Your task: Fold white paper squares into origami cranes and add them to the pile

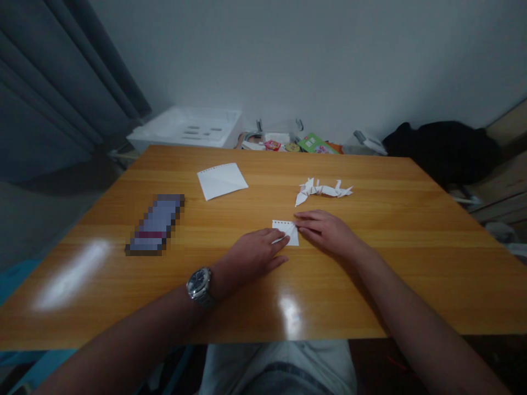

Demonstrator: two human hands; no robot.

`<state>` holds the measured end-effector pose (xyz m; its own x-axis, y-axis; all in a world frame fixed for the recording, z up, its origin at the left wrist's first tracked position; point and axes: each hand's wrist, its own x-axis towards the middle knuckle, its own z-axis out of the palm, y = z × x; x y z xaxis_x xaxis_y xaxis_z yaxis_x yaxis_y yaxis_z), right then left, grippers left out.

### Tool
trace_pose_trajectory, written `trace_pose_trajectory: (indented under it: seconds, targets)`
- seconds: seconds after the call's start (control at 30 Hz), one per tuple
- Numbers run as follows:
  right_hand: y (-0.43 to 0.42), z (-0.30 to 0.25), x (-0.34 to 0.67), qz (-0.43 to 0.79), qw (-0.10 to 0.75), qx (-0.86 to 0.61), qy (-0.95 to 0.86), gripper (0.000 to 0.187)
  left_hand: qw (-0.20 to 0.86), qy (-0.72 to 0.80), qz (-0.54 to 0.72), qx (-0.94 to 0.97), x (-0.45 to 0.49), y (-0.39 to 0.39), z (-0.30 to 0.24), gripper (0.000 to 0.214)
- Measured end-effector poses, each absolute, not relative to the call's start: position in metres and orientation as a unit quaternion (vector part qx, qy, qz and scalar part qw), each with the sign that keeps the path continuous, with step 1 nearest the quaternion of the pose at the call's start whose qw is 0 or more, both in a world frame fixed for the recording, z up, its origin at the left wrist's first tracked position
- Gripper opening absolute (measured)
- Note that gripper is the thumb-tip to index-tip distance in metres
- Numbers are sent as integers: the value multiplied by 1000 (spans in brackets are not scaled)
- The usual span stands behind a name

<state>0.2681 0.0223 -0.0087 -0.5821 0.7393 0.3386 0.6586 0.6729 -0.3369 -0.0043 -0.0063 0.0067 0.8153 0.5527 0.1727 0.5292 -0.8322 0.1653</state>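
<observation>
A small folded piece of white paper (293,237), with punched holes along its far edge, lies flat on the wooden table. My left hand (261,248), fingers stretched out, rests over the paper's left part and hides some of it. At the paper's upper right corner, the fingertips of my right hand (323,229) touch it with the fingers extended. Just beyond that hand lies a row of folded white paper figures (323,190). Farther to the left is a larger white sheet (223,181) with holes along its far edge.
A blurred-out dark phone-like device (158,222) lies on the table's (230,219) left side. Behind the table stand a white plastic tray or basin (193,123) and several small items, including a green booklet (316,144). A black bundle (440,151) sits at the back right.
</observation>
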Motion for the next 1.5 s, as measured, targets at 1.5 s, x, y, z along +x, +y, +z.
trace_pose_trajectory:
  seconds: [1.5]
  targets:
    - [19, 2, 276, 100, 169, -387, -901, 32, 24, 296, 114, 948, 8, -16, -8, 55]
